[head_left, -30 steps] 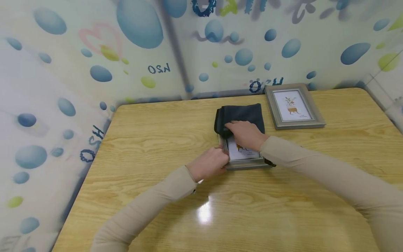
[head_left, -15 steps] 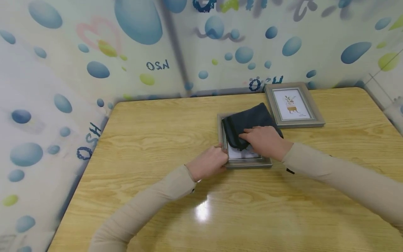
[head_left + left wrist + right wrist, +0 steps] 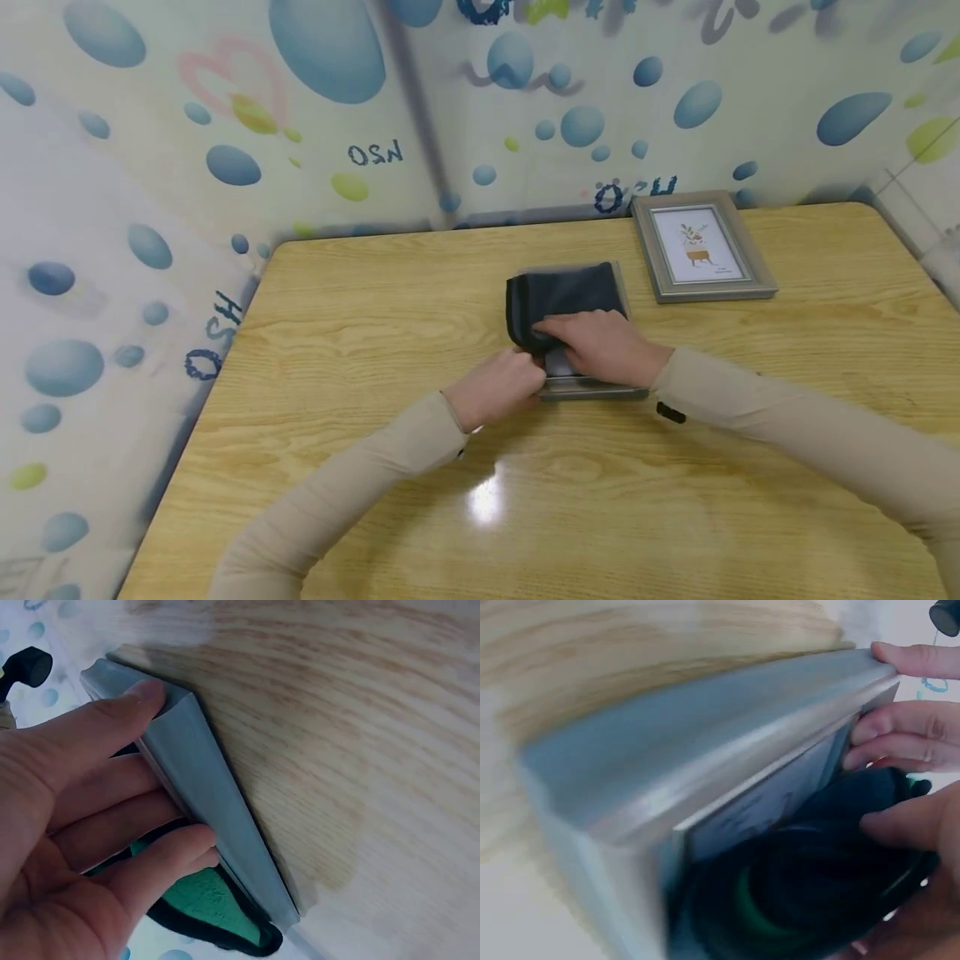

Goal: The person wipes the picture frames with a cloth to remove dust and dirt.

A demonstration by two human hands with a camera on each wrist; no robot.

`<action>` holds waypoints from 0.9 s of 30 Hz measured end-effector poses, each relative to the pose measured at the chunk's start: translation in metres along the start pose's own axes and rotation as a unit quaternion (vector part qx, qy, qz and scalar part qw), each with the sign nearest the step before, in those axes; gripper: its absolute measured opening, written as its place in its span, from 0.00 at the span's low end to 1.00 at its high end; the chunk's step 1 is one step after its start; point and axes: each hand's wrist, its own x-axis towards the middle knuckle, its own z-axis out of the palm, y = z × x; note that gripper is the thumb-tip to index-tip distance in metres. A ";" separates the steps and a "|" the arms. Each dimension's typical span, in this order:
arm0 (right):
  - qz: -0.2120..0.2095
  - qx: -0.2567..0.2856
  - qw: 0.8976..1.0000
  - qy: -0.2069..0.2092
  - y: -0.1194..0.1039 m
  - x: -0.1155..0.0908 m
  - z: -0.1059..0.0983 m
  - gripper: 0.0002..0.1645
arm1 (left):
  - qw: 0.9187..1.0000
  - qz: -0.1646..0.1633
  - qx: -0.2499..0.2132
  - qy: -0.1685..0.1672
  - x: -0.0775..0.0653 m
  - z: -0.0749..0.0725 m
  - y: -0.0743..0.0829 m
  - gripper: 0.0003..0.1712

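1. Two bare hands work over a pale wood-grain counter (image 3: 390, 333), both arms in beige sleeves (image 3: 367, 462) reaching in from the near side.
2. Near the middle of the counter, toward its far half, a grey picture frame (image 3: 592, 389) lies face up, mostly hidden by what rests on it.
3. The left hand (image 3: 498, 385) is clamped on this frame at its near left corner; in the left wrist view, the thumb lies over the outer edge and the fingers bend round toward the inner side.
4. The right hand (image 3: 607, 343) is closed on a folded dark cloth (image 3: 573, 292), pressing it against the front of the frame; the thumb sits on the dark fabric.
5. The cloth covers most of the frame and touches it, just beside the left hand. From the left wrist, a green side of the cloth (image 3: 214, 904) shows beyond the fingers.
6. A strip of the print (image 3: 742, 817) inside the frame shows past the cloth in the right wrist view, too blurred to make out.
7. To the right, near the far edge, a second grey frame (image 3: 708, 290) rests apart from the first; its print (image 3: 697, 250) shows leafy sprigs above a brown, legged pot.
8. Behind, a pale wall (image 3: 412, 125) carries blue and green spots, dark lettering and a pink heart outline.
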 end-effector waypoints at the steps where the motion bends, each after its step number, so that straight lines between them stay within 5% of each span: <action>1: -0.013 0.013 1.000 -0.001 0.002 -0.001 0.001 0.22 | 1.000 -0.001 0.005 -0.003 0.000 0.000 0.001 0.03; 5: -0.070 0.026 0.997 -0.036 0.014 -0.008 -0.003 0.24 | 1.000 -0.004 0.019 -0.002 -0.002 0.001 0.003 0.04; 9: -0.103 -0.053 0.990 -0.080 0.021 -0.021 -0.013 0.24 | 0.999 -0.001 0.030 0.018 -0.002 0.003 0.003 0.04; 12: -0.089 -0.129 0.984 -0.089 0.020 -0.033 -0.019 0.23 | 0.999 0.001 0.023 0.041 -0.001 0.005 0.002 0.03; 17: -0.049 -0.169 0.982 -0.071 0.010 -0.042 -0.023 0.18 | 0.999 0.001 0.013 0.051 -0.001 0.005 0.002 0.04; 21: -0.018 -0.130 0.990 -0.049 0.003 -0.035 -0.016 0.16 | 0.998 0.003 0.021 0.056 -0.001 0.006 0.002 0.05; 27: 0.001 0.020 1.000 0.004 0.000 -0.018 -0.004 0.19 | 0.998 0.002 0.016 0.053 -0.002 0.007 0.003 0.04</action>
